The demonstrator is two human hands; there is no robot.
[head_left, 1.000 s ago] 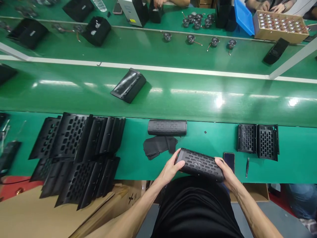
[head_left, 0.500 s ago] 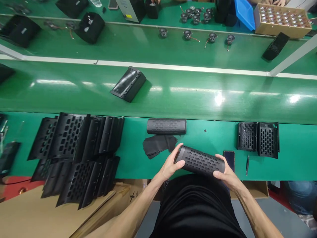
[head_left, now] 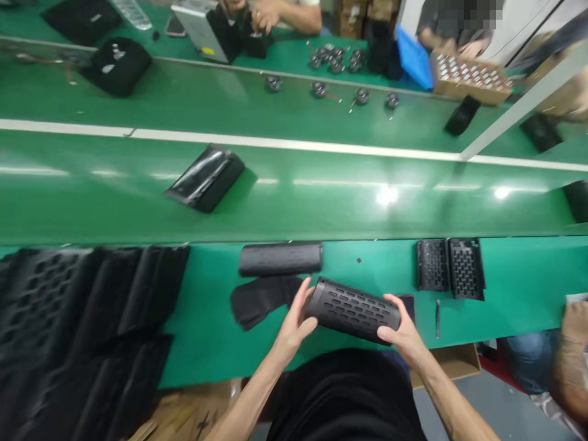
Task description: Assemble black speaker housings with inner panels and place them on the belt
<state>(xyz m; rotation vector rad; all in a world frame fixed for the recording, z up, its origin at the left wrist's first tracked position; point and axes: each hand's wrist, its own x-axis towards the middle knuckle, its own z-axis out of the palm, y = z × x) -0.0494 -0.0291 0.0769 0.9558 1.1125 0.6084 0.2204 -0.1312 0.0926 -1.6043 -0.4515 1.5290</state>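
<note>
— Both hands hold one thing: the left hand [head_left: 294,321] cups the near end of a black perforated cylindrical speaker shell [head_left: 353,310], the right hand [head_left: 399,334] wraps the other end. It sits lifted just above the green bench edge [head_left: 505,318], close to the body.

— Which step does that look like?

— Checking or turning the shell over, I'd judge. Any next move would call for a firm two-handed grip, since the piece is round and could roll.

— What lies about the hands?

— Just beyond the left hand, a black fabric scrap [head_left: 257,300] and a second dark cylinder [head_left: 280,259]. Right of the right hand, a thin dark tool [head_left: 438,318] and two small black grille panels [head_left: 450,268]. Far left, a blurred stack of black perforated panels [head_left: 82,318].

— And the room?

— A glossy green conveyor belt [head_left: 321,202] beyond carries a black speaker body [head_left: 205,178]; across it, other people work among small round speaker drivers [head_left: 333,58].
</note>
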